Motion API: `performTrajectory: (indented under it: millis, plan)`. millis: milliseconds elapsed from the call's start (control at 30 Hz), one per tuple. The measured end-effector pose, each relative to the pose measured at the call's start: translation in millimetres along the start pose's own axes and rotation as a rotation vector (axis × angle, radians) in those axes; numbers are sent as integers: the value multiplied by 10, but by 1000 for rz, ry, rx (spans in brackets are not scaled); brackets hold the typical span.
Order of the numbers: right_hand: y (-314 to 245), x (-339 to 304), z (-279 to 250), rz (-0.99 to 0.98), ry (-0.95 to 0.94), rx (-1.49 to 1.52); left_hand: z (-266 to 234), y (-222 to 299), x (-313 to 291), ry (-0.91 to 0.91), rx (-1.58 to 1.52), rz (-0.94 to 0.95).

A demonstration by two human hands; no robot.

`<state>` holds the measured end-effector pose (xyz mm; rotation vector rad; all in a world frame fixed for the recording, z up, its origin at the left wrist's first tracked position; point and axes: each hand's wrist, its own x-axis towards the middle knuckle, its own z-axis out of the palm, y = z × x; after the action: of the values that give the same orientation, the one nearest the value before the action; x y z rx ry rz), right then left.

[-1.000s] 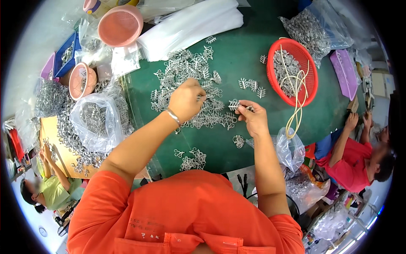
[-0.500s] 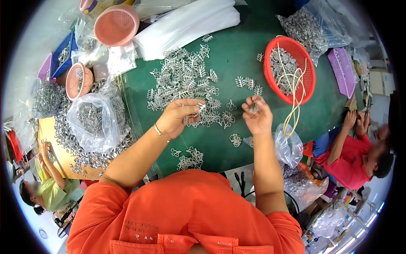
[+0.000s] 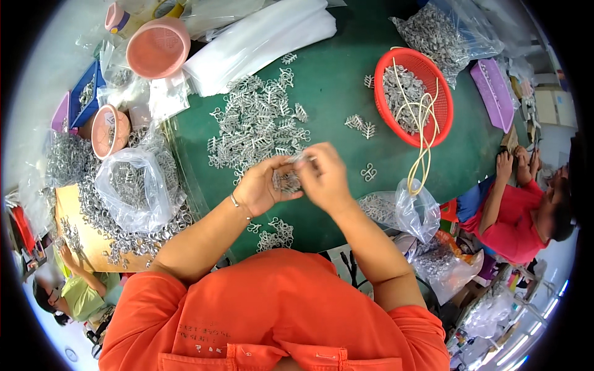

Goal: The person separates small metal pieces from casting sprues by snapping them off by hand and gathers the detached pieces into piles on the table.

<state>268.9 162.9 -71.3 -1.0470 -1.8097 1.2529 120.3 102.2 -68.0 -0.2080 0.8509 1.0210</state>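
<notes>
Our left hand (image 3: 257, 188), cupped around silver metal pieces (image 3: 286, 182), our right hand (image 3: 327, 178) beside them, blurred, its grip we cannot tell, loose pile (image 3: 257, 123) beyond, red basket (image 3: 447, 114).

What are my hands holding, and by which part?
The left hand holds small metal pieces; which part, and whether the right hand grips any, can't be told.

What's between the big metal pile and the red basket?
Head view: between the metal pile and red basket lie a small metal cluster and one stray piece near the basket, on green tabletop.
</notes>
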Motion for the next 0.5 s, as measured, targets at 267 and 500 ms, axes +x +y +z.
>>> performTrajectory:
  millis: [267, 500]
  plan:
    - [656, 433, -481, -6, 321, -879, -123, 3, 82, -147, -106, -61]
    - [252, 11, -217, 189, 133, 5, 41, 2, -19, -20, 137, -35]
